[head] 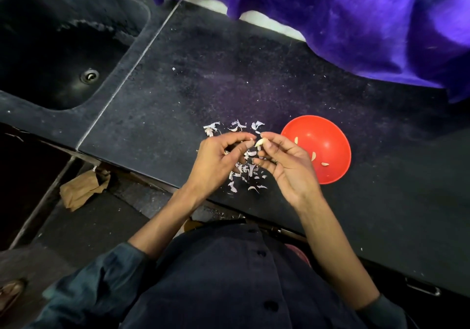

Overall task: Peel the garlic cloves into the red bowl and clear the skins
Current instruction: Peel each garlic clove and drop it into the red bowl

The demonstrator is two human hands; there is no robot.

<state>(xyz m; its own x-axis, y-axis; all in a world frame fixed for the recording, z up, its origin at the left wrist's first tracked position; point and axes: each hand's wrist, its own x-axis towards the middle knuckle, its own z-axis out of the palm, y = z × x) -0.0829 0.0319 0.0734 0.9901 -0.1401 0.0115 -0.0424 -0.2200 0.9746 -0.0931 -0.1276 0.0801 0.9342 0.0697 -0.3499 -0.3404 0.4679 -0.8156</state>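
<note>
garlic clove (262, 142) pinched by right hand (284, 161) fingers, left hand (216, 158) fingers touching it

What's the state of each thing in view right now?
garlic clove: pinched in right hand, partly peeled
right hand: holds the clove
left hand: picks at the clove's skin
red bowl: upright, a few peeled cloves inside
skins: scattered on counter
sink: empty
</note>
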